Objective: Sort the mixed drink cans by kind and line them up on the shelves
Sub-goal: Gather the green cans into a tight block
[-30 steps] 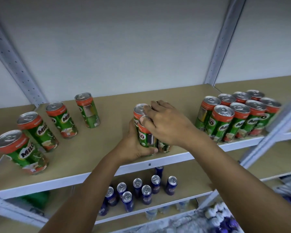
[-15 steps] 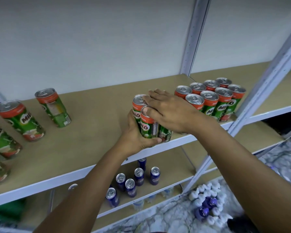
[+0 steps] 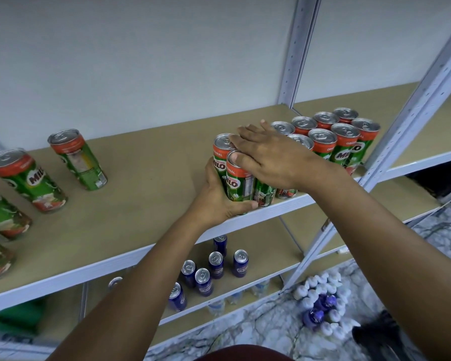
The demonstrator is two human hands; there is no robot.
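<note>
A small cluster of green and red Milo cans (image 3: pixel 238 179) stands near the front edge of the top shelf (image 3: pixel 141 199). My left hand (image 3: pixel 219 201) wraps around the cluster's left side and front. My right hand (image 3: pixel 274 157) lies flat over the can tops, fingers spread, covering part of them. The cluster now touches a tight block of several Milo cans (image 3: pixel 333 136) at the shelf's right end. Loose Milo cans (image 3: pixel 28 178) stand apart on the left, one of them (image 3: pixel 77 158) further back.
Several blue cans (image 3: pixel 215 264) stand on the lower shelf (image 3: pixel 266 246). White and purple bottles (image 3: pixel 320 306) sit on the marbled floor at the lower right. Grey metal uprights (image 3: pixel 422 100) frame the shelf bay on the right.
Both hands have slid the held cluster to the right along the front edge until it meets the block of cans. My right hand's fingers have flattened over the tops.
</note>
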